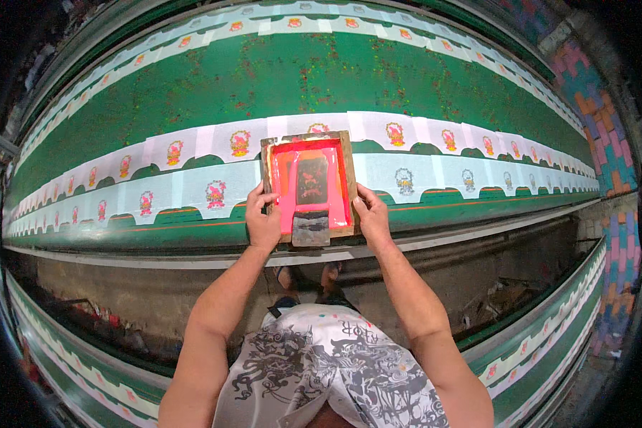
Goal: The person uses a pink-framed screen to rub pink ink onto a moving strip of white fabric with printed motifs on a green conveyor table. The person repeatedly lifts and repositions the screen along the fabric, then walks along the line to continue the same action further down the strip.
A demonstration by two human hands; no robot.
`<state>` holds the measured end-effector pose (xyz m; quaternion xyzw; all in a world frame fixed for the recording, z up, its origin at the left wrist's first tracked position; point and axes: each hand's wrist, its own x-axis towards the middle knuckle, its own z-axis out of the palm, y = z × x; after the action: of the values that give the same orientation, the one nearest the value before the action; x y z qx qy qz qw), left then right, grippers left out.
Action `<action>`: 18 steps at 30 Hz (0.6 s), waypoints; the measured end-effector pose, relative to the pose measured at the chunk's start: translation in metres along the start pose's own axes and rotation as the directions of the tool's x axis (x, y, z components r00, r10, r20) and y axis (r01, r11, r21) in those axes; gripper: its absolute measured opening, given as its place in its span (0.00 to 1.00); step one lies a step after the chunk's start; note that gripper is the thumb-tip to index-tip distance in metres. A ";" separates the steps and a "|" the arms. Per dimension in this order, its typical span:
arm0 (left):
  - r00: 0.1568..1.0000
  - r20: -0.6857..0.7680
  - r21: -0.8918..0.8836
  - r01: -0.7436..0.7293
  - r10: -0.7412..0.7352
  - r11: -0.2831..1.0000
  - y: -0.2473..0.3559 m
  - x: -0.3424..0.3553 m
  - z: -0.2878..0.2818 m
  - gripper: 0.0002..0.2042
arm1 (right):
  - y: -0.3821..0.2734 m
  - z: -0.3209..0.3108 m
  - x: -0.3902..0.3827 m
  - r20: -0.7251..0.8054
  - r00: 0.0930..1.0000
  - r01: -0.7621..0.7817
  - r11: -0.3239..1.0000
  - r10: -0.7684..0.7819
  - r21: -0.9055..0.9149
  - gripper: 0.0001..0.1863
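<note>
A wooden-rimmed printing screen (346, 164) lies over a row of white fabric pieces (221, 185) on the green table. Inside it are pink ink (335, 214) and a dark central panel (310, 178) with a pink motif. A dark, smeared flat blade (310, 230) sits at its near edge. My left hand (262, 220) is closed on the screen's left side, and my right hand (371, 217) grips its right side. The pieces to the left carry pink emblems; several to the right in the nearer row show grey-gold ones.
The long green table (221, 85) holds several more printed rows along its far side. Its metal front rail (157, 262) runs above the floor (135, 285) where I stand. Other printing tables (521, 364) lie behind me on both sides. Coloured paving (585, 85) shows at the right.
</note>
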<state>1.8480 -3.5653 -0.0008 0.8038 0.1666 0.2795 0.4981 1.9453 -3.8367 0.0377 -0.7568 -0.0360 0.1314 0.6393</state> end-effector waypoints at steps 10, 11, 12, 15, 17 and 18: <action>0.996 0.002 -0.115 0.089 -0.089 0.989 -0.007 -0.004 0.007 0.11 | 0.021 -0.013 -0.005 0.025 1.000 0.018 0.990 -0.015 -0.142 0.24; 0.994 0.004 -0.114 0.109 -0.110 0.987 -0.007 -0.004 0.007 0.11 | 0.020 -0.013 -0.006 0.023 0.999 0.035 0.990 -0.032 -0.137 0.24; 0.991 0.004 -0.111 0.131 -0.131 0.985 -0.007 -0.004 0.007 0.11 | 0.021 -0.014 -0.007 0.019 0.998 0.058 0.985 -0.056 -0.164 0.24; 0.988 0.007 -0.107 0.154 -0.154 0.982 -0.008 -0.005 0.007 0.10 | 0.025 -0.016 -0.009 0.013 0.995 0.095 0.977 -0.094 -0.192 0.24; 0.987 0.011 -0.106 0.160 -0.160 0.981 -0.008 -0.005 0.007 0.10 | 0.029 -0.019 -0.009 0.020 0.995 0.100 0.978 -0.098 -0.181 0.24; 0.986 0.012 -0.105 0.165 -0.164 0.981 -0.009 -0.005 0.008 0.10 | 0.031 -0.019 -0.009 0.015 0.996 0.087 0.978 -0.086 -0.188 0.24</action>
<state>1.8490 -3.5694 -0.0123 0.7603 0.2165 0.2444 0.5615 1.9373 -3.8628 0.0115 -0.8110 -0.0832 0.1022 0.5700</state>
